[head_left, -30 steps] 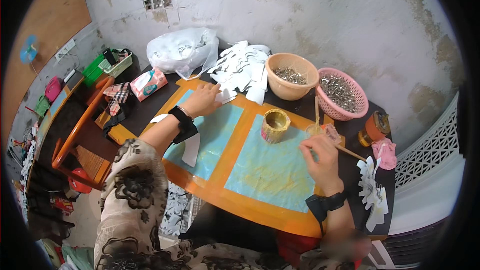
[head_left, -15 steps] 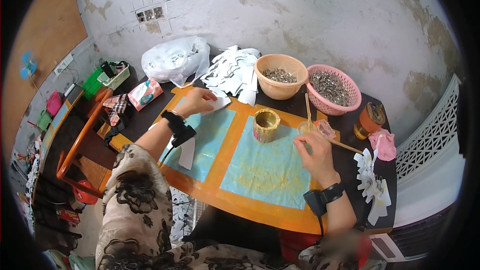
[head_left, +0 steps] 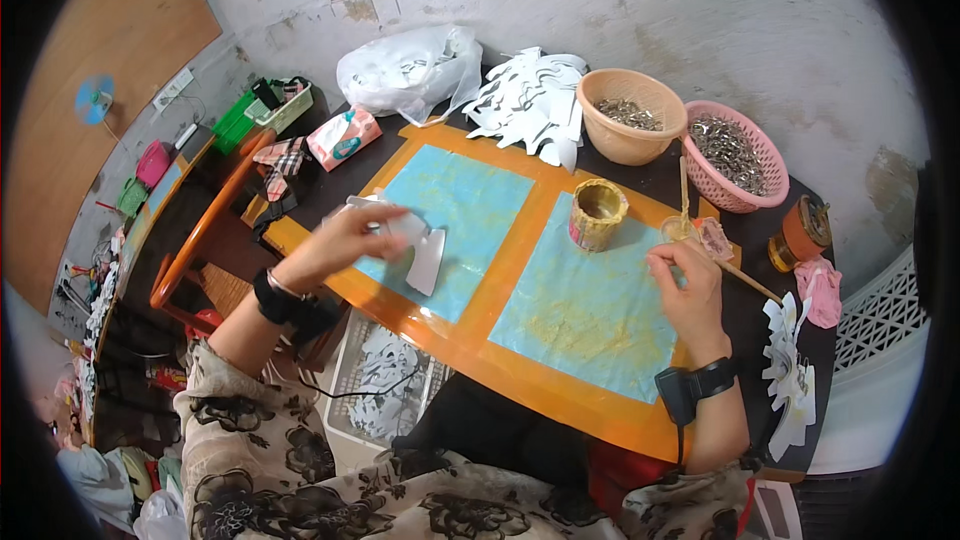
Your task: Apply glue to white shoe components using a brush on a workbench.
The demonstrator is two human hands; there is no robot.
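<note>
Left hand has swung from near the pile to white pieces over the left blue sheet; its fingers too blurred to tell; right hand curled, fingers bunched; laying-out seems underway, next probably needing alignment.

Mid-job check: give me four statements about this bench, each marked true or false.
1. The crusted tin stands on the right blue sheet. True.
2. The pink basket is left of the peach bowl. False: it is to the right.
3. The left hand is nearer the tin than the right hand. False: the right hand is nearer.
4. The white pile sits between the plastic bag and the peach bowl. True.
</note>
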